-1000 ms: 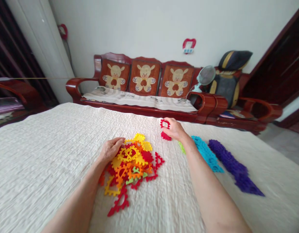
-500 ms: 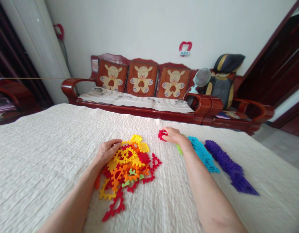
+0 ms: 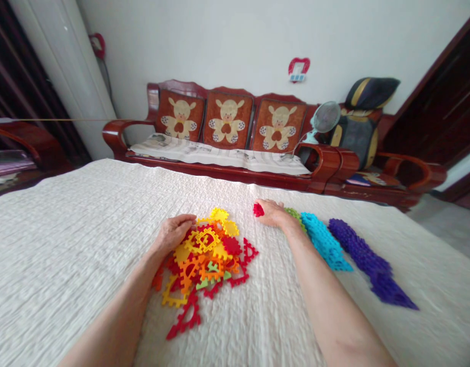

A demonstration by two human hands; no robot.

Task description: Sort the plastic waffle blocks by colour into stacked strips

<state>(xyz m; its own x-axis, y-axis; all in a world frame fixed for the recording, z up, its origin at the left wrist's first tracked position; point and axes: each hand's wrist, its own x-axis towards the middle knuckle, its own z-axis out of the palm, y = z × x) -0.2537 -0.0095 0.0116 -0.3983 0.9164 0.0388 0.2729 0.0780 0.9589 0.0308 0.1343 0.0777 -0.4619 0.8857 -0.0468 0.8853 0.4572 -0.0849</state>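
The left arm point(image 3: 118, 303) and the right arm point(image 3: 328, 290) are stretched forward. The left hand point(image 3: 176, 232) is turned inward, and the right hand point(image 3: 272, 212) is held farther out.

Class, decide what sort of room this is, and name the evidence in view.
Probably a home living room: a wooden sofa with bear-patterned cushions, a small fan beside them, and a dark curtain.

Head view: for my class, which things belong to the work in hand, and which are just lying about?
In the work:
mixed pile, at the left hand
red pieces, at the right hand
green pieces
blue row
purple row

Just about:
brown cushions
fan
wooden sofa
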